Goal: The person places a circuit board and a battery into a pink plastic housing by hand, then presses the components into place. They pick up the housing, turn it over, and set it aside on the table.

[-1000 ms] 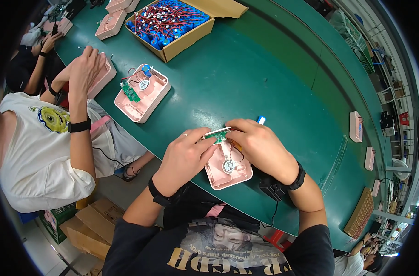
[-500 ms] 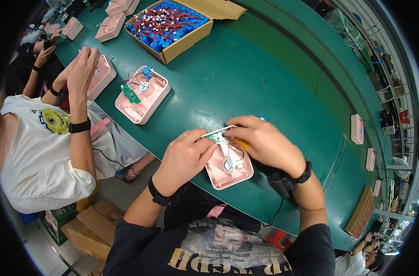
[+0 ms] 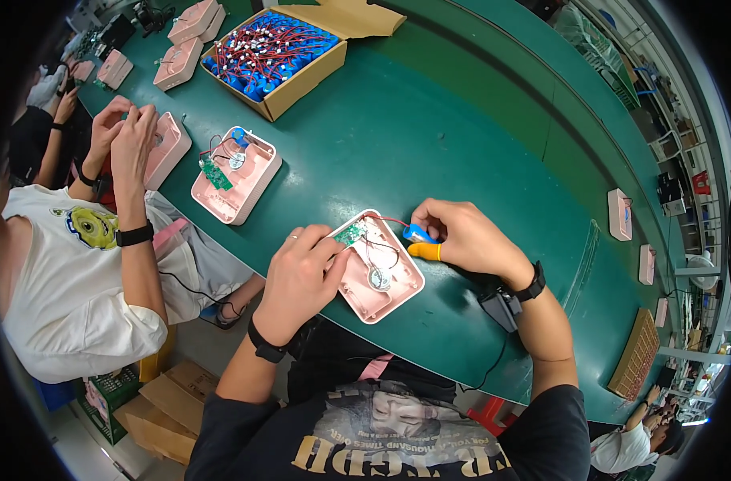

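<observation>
In front of me lies a pale pink plastic housing (image 3: 397, 291), its hollow side up. Inside it are a round silver part (image 3: 379, 278), thin wires and a small green circuit board (image 3: 351, 233) at the upper left corner. My left hand (image 3: 303, 271) grips the housing's left edge beside the board, fingers and thumb closed. Just off the right edge, my right hand (image 3: 469, 239) pinches a blue cylindrical battery (image 3: 416, 233). A red wire runs from the battery over the rim towards the board. A yellow finger cot (image 3: 425, 252) covers the right thumb.
A similar housing (image 3: 261, 179) with board and battery stands at the upper left. Behind it is a cardboard box (image 3: 289, 96) of blue wired batteries. A co-worker's hands (image 3: 133, 140) work over another housing (image 3: 170, 152). A brown gridded tray (image 3: 633, 353) lies at the right.
My right hand has moved from the board to outside the housing's right edge, and the battery now shows in its fingers. The left hand has stayed by the board.
</observation>
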`<state>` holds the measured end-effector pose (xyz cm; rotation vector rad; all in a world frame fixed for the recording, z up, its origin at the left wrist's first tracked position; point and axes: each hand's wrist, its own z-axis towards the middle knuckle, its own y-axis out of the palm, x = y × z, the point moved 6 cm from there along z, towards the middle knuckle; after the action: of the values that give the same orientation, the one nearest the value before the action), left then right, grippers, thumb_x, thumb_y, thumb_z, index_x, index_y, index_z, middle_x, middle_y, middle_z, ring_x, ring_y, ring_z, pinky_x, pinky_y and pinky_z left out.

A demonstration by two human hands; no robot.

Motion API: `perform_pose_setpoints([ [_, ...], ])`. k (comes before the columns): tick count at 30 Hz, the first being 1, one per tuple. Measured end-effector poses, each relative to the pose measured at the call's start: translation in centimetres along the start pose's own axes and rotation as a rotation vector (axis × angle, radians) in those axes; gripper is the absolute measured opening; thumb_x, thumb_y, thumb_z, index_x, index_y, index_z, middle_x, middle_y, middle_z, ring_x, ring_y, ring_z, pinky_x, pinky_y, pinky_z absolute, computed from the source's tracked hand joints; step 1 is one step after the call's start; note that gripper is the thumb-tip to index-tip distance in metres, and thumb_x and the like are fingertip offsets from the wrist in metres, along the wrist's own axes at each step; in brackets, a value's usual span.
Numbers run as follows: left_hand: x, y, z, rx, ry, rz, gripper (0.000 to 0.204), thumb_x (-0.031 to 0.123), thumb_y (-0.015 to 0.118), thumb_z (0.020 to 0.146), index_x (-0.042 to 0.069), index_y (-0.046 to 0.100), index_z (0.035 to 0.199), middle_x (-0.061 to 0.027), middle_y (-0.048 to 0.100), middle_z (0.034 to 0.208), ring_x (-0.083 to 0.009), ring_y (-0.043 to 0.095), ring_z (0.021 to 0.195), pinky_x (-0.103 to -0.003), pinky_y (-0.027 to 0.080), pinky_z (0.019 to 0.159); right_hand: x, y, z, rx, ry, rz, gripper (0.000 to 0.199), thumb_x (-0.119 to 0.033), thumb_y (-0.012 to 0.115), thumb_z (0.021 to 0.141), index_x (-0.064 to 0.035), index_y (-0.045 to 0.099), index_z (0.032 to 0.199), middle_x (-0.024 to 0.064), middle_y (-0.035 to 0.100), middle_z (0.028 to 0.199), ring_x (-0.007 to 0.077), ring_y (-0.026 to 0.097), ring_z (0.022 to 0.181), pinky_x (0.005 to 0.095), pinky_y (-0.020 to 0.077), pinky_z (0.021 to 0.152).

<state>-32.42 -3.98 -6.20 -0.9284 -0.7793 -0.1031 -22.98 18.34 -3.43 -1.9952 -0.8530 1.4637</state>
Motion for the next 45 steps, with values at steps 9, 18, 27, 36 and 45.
perform_pose_setpoints([
  [9, -0.2, 0.4, 0.0, 0.019, -0.001, 0.03, 0.012, 0.009, 0.08, 0.091, 0.001, 0.071, 0.091, -0.013, 0.068, 0.104, -0.0333, 0.067, 0.088, -0.044, 0.057, 0.076, -2.9, -0.5, 1.7, 0.234, -0.064, 0.209, 0.037, -0.015, 0.088, 0.09, 0.0002, 0.073, 0.121, 0.0072, 0.068, 0.089, 0.0135, 0.06, 0.075, 0.0303, 0.0533, 0.07],
  [18, -0.4, 0.3, -0.1, 0.024, -0.02, -0.005, 0.011, 0.008, 0.08, 0.09, 0.001, 0.072, 0.091, -0.0117, 0.068, 0.102, -0.0323, 0.067, 0.087, -0.044, 0.056, 0.075, -3.9, 0.9, 1.5, 0.277, -0.159, 0.073, 0.034, -0.016, 0.088, 0.089, -0.0004, 0.076, 0.117, 0.01, 0.073, 0.094, 0.0189, 0.065, 0.074, 0.0337, 0.056, 0.069],
  [27, -0.3, 0.4, 0.1, 0.048, -0.049, -0.036, 0.011, 0.007, 0.08, 0.09, 0.0, 0.073, 0.091, -0.0115, 0.069, 0.101, -0.0318, 0.067, 0.086, -0.043, 0.056, 0.074, -5.0, 2.0, 1.3, 0.223, -0.186, -0.017, 0.029, -0.008, 0.085, 0.086, 0.001, 0.077, 0.113, 0.0131, 0.071, 0.093, 0.0267, 0.068, 0.075, 0.0375, 0.0578, 0.07],
  [36, -0.4, 0.2, 0.0, 0.058, -0.048, -0.024, 0.01, 0.007, 0.08, 0.09, 0.0, 0.073, 0.09, -0.0113, 0.069, 0.101, -0.0315, 0.067, 0.087, -0.042, 0.056, 0.075, -5.3, 2.8, 0.8, 0.299, -0.304, -0.29, 0.025, -0.002, 0.077, 0.088, -0.0008, 0.078, 0.113, 0.0134, 0.068, 0.106, 0.0318, 0.07, 0.085, 0.0422, 0.0586, 0.076],
  [45, -0.5, 0.3, 0.0, 0.064, -0.054, -0.031, 0.01, 0.007, 0.081, 0.09, 0.0, 0.074, 0.091, -0.0115, 0.069, 0.1, -0.032, 0.067, 0.086, -0.043, 0.056, 0.075, -4.4, 4.2, -0.6, 0.273, -0.216, -0.239, 0.039, 0.0, 0.074, 0.087, -0.0027, 0.075, 0.126, 0.0158, 0.067, 0.123, 0.0336, 0.068, 0.11, 0.0415, 0.0577, 0.094],
])
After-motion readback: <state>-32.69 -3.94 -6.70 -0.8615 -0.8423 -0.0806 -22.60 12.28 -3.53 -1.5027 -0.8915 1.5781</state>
